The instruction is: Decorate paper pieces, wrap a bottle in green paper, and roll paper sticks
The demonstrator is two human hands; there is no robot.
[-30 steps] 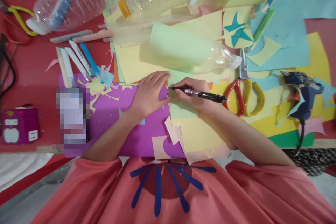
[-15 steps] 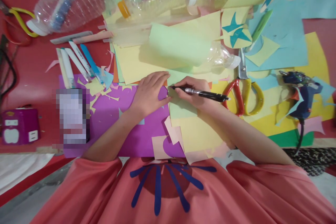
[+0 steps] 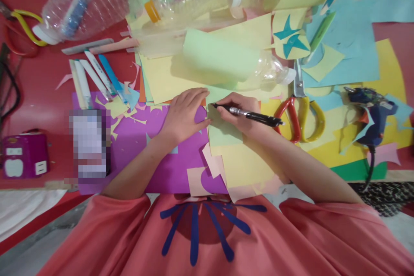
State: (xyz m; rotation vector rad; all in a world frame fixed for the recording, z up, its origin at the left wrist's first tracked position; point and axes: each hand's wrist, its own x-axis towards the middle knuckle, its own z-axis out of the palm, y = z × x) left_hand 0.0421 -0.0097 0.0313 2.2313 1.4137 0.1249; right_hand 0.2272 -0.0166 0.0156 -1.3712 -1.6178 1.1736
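My right hand is closed round a black pen, its tip at the left part of a pale green sheet of paper. Beside it, my left hand lies flat, its fingers stretched toward the sheet's left edge over purple paper. Just beyond both hands lies a bottle wrapped in light green paper, its clear neck and white cap pointing right. Cream and pinkish paper pieces lie nearer my body.
Scissors with red and yellow handles lie right of my right hand, a blue glue gun farther right. Several markers and a blurred-out phone are at left. Clear plastic bottles line the back. A purple box stands far left.
The pen tip has shifted very slightly to the right on the green sheet, with my right fingers moving a little. My left hand stays in place.
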